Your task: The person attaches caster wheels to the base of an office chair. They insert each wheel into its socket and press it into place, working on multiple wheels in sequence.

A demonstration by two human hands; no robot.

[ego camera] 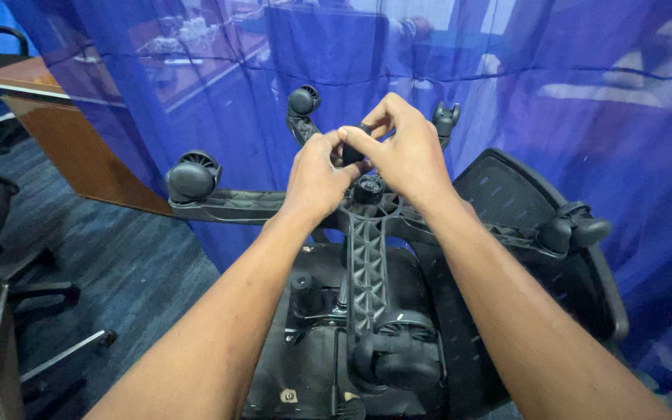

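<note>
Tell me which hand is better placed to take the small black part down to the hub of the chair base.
Probably the right hand. Its fingertips pinch the small black part from above, directly over the hub of the upturned chair base. The left hand only touches the part from the side.

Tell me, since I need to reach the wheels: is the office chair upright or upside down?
Upside down. The office chair's star base points up with its castors in the air, the seat underside faces the camera, and both hands meet above the hub.
</note>
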